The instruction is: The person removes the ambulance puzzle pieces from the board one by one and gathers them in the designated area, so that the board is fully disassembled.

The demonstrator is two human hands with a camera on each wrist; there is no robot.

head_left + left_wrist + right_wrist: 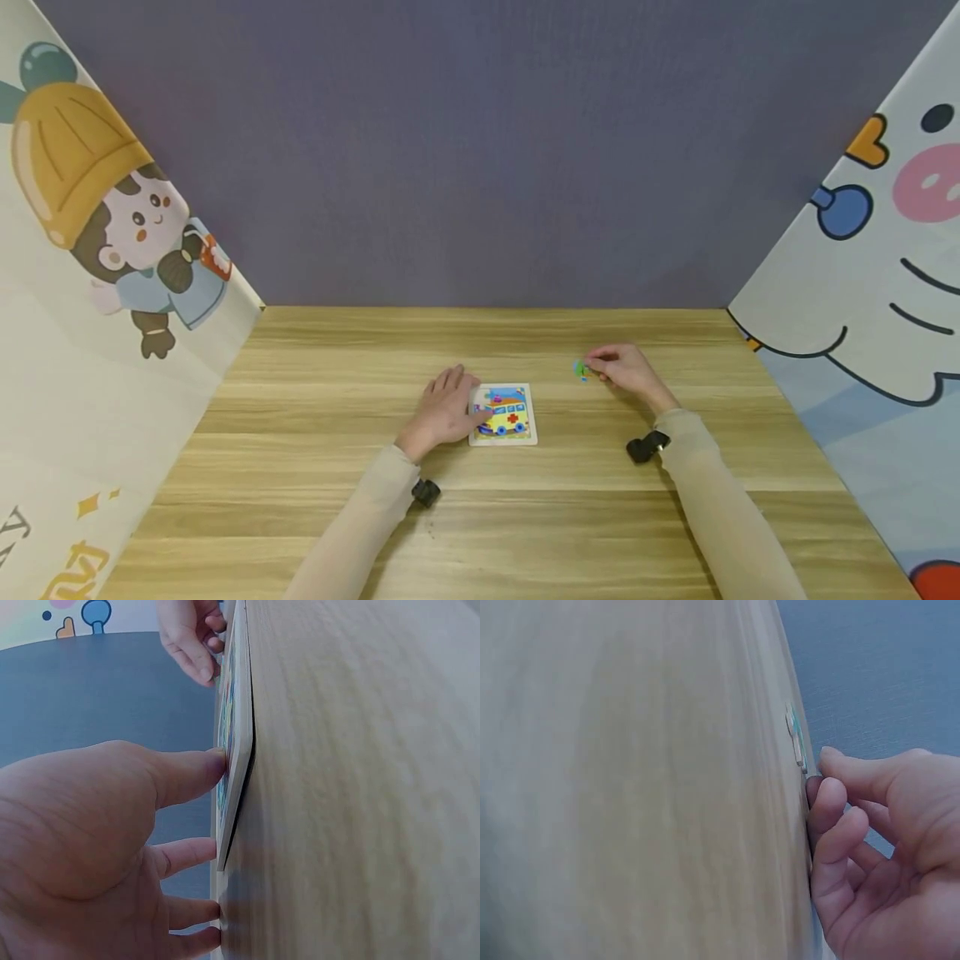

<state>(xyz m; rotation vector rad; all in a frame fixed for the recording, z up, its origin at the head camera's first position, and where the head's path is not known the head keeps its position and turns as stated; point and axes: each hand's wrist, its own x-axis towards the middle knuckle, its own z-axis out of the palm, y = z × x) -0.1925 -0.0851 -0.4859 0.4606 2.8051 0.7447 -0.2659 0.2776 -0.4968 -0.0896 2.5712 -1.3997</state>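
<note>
My left hand rests beside a small square jigsaw puzzle board, fingers spread along its left side. Its thumb presses on the board's picture, a yellow ambulance with a red cross. To the right of the board, my right hand has its fingers curled, the thumb and index fingertips at a small green and blue puzzle piece. From the right wrist, the piece shows edge-on, close to the tabletop, its near end at the fingertips; their exact contact is partly hidden.
The wood-grain table reaches back to a dark grey-blue partition. White side panels with cartoon prints stand at left and right. Each wrist wears a small black camera, such as the left one.
</note>
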